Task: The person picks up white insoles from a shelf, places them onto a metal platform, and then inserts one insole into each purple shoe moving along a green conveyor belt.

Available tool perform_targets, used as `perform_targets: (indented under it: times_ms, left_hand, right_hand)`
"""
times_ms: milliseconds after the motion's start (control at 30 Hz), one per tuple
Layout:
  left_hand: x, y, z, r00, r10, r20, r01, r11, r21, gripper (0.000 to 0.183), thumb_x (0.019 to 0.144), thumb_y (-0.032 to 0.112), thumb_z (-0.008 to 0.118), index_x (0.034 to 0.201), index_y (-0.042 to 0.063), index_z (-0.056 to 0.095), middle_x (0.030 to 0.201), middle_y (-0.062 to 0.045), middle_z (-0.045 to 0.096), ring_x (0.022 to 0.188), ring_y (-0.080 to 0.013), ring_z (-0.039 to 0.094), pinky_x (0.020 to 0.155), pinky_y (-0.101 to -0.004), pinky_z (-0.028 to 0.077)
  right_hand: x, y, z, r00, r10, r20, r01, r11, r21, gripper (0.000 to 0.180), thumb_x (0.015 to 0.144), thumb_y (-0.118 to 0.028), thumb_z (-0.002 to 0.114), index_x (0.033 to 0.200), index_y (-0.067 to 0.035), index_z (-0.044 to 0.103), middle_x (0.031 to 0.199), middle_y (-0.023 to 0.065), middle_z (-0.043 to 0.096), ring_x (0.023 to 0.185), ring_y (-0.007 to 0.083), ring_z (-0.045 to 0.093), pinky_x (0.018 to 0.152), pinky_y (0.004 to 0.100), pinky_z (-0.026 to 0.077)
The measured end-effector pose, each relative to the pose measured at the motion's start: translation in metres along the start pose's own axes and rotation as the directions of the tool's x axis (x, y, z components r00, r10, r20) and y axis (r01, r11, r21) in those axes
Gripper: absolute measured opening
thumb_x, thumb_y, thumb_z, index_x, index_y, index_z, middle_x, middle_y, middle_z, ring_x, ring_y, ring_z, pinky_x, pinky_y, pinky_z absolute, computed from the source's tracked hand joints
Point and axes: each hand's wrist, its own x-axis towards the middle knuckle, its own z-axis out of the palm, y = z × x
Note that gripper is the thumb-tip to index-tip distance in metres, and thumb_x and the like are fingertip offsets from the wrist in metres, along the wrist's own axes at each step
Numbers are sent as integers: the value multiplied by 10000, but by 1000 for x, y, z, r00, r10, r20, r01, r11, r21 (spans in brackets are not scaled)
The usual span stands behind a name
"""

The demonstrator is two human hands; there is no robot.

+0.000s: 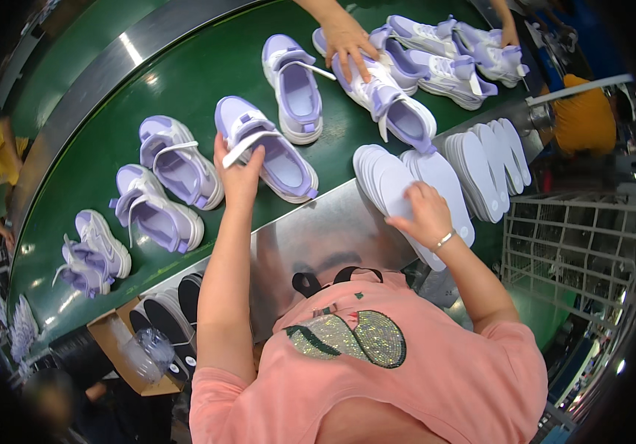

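My left hand (240,164) grips the upturned tongue of a white and lavender sneaker (290,161) that lies on the green conveyor belt (185,83). Over the stacks of white insoles (387,183) at the belt's near edge is my right hand (421,213), its fingers touching or just above the top insole; whether it holds one cannot be told. Another sneaker (299,94) lies just beyond the one at my left hand, and a pair of sneakers (176,161) sits to its left.
A co-worker's hand (348,44) rests on a sneaker (384,100) at the top; another person's hand (509,34) touches shoes at the upper right. Below the belt's left part, a cardboard box (112,338) stands beside dark insoles (165,322). A wire rack (573,250) stands at the right.
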Motion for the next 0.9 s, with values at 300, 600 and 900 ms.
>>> perform_targets:
  times_ms: [300, 600, 900]
  left_hand:
    - [44, 30, -2, 968, -131, 215, 116, 990, 77, 210, 780, 192, 580, 920, 36, 575, 785, -100, 601, 691, -151, 555, 634, -264, 441]
    - [52, 14, -12, 932, -297, 208, 294, 955, 48, 368, 813, 373, 509, 778, 10, 563, 627, -101, 555, 567, -160, 539, 482, -293, 413]
    - [36, 14, -18, 976, -214, -27, 211, 923, 320, 380, 811, 377, 459, 723, 19, 550, 665, -194, 570, 658, -359, 560, 603, -417, 425]
  right_hand:
    - [-24, 12, 24, 975, 221, 11, -216, 964, -156, 529, 538, -344, 743, 940, -83, 519, 1163, 204, 414, 1066, 340, 401, 843, 432, 326]
    - [-21, 17, -4, 983, -2, -183, 18, 996, 85, 396, 570, -189, 675, 908, -74, 502, 1083, 220, 431, 1028, 361, 408, 834, 422, 345]
    - [100, -140, -17, 685, -691, 231, 724, 611, -321, 109, 659, -127, 569, 723, -42, 595, 957, 115, 517, 720, 243, 567, 595, 342, 476]
